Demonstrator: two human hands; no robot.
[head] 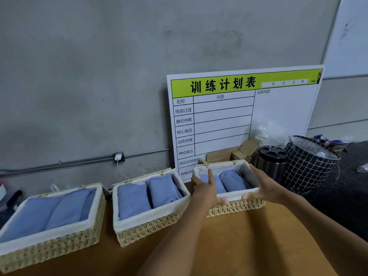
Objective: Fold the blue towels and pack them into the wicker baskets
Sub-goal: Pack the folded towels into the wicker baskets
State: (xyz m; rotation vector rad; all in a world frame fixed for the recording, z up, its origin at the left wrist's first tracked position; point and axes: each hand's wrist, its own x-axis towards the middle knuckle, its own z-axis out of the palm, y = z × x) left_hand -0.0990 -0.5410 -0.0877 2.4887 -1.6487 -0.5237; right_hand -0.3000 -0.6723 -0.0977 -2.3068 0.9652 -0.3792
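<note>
A: Where do the baskets sit, taking the training-plan board point(239, 116) as the mark?

B: Three lined wicker baskets stand in a row on the brown desk point(249, 236). The right basket point(237, 206) is directly in front of the board's lower edge. The middle basket point(147, 226) is just left of the board's bottom corner, and the left basket point(49, 246) is well to the left of the board, under the bare concrete wall point(99, 76).

A: And the towels?

B: Folded blue towels lie in every basket: two rolls point(233, 180) in the right one, two point(149, 194) in the middle one, and a flatter layer point(49, 210) in the left one (I cannot tell how many pieces that is).

A: The hands?

B: Both are at the right basket. The left hand point(207, 190) has its fingers spread and straight over the basket's near left corner. The right hand point(260, 188) is spread too, fingers along the basket's right wall and thumb at the front rim. Neither curls round anything.

A: Anything right of the board?

B: A steel canister with a black lid point(272, 162), a black grid-patterned bin point(310, 166), and cardboard boxes point(235, 152) against the board's foot
</note>
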